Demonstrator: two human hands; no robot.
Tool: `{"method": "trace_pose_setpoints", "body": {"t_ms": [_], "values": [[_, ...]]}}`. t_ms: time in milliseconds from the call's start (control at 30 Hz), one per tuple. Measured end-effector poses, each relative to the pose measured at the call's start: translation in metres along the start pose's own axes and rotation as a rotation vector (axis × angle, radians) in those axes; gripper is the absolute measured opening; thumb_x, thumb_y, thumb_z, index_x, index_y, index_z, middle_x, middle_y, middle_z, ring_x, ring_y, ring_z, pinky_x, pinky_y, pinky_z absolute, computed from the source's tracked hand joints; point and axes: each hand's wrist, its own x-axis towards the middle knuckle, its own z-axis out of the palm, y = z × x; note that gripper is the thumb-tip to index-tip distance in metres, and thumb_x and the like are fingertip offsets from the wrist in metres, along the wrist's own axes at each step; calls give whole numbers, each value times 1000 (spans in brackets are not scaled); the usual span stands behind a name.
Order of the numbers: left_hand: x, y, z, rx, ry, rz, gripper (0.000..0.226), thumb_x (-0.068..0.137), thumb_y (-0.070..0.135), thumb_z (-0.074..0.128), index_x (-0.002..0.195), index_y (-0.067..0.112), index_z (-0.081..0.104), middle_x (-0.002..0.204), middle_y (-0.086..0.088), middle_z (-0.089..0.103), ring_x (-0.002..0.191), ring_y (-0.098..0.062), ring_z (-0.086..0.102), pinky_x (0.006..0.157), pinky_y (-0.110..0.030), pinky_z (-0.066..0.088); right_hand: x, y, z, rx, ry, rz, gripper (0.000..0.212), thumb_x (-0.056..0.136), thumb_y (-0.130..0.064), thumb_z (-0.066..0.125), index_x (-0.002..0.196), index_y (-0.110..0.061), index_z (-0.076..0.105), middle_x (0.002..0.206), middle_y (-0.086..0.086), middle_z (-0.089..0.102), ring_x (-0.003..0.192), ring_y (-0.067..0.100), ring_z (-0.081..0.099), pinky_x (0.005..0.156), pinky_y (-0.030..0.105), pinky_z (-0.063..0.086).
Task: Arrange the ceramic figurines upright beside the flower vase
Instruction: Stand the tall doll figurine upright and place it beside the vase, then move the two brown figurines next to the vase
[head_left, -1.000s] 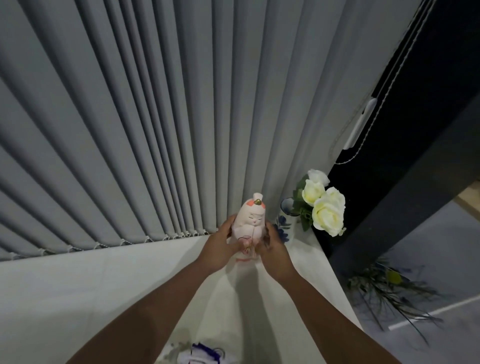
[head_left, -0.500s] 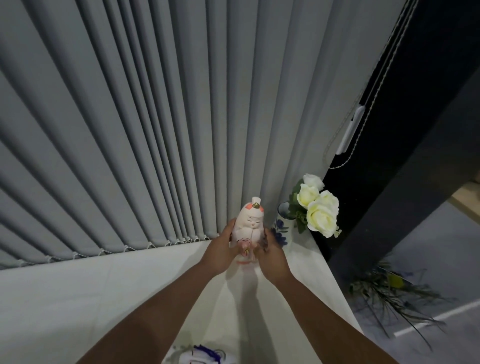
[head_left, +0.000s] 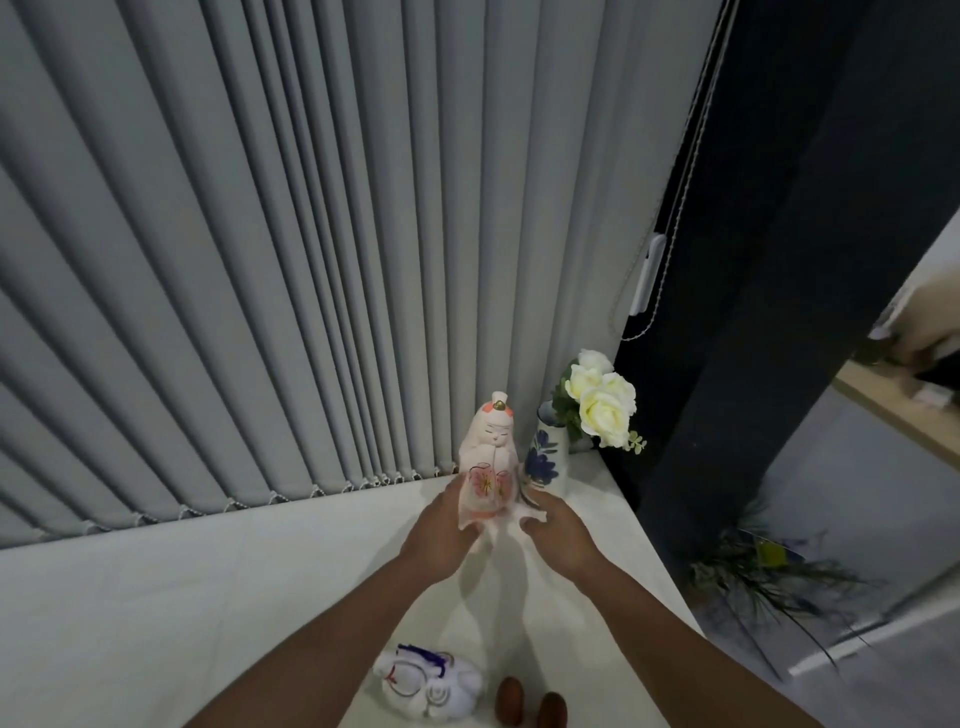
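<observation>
A pale doll figurine (head_left: 491, 457) with a pink flower on its front stands upright at the far right of the white table (head_left: 156, 597), just left of the blue-and-white vase (head_left: 545, 457) that holds white roses (head_left: 600, 402). The left hand (head_left: 441, 530) cups the figurine's base from the left, and the right hand (head_left: 558, 527) cups it from the right; both grasp the base, fingers curled against its lower edge. Whether the base rests fully on the table cannot be told. At the near edge a white figurine with blue and red markings (head_left: 428, 686) lies on its side, with 2 small brown pieces (head_left: 524, 707) just right of it. Grey blinds (head_left: 311, 260) hang behind the table.
</observation>
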Motion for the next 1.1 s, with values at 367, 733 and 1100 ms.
{"method": "trace_pose_setpoints", "body": {"t_ms": [367, 733, 1100], "values": [[-91, -18, 33, 407, -383, 30, 87, 76, 49, 67, 147, 32, 19, 154, 2, 32, 140, -21, 29, 115, -38, 27, -98, 42, -6, -93, -197, 96, 55, 89, -8, 59, 141, -18, 44, 146, 1, 43, 120, 18, 52, 65, 5, 44], [-129, -7, 63, 723, -444, 161, 67, 80, 37, 67, 139, 27, 37, 141, 0, 49, 136, -20, 35, 116, -51, 7, -151, 95, 13, -302, -277, 102, 69, 80, -12, 68, 142, -19, 38, 143, 1, 45, 132, 18, 43, 96, 18, 35], [-136, -4, 65, 695, -309, 198, 40, 87, 18, 51, 126, 26, 52, 117, 7, 67, 121, -19, 48, 117, -45, 14, -158, 119, 34, -251, -11, -36, 28, 81, -14, 59, 101, -32, 53, 89, -11, 69, 94, 8, 60, 89, 29, 50]]}}
